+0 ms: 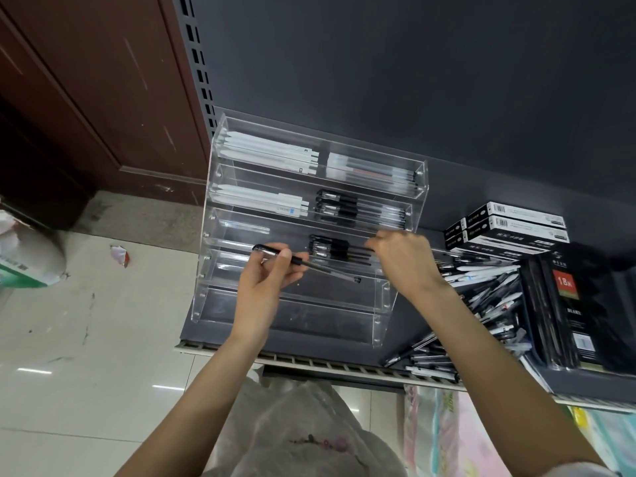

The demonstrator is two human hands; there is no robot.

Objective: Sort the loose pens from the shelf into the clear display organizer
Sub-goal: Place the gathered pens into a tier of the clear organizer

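Apparently, pen [303, 265] (black) in left hand [266, 282].

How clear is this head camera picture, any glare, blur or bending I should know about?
Head view: wide-angle bending bows the shelf edge and the brown door; ceiling lights glare in streaks on the floor tiles; the clear organizer shows pale reflections on its walls; the loose pen pile looks soft; the left hand and its black pen read fairly sharp.
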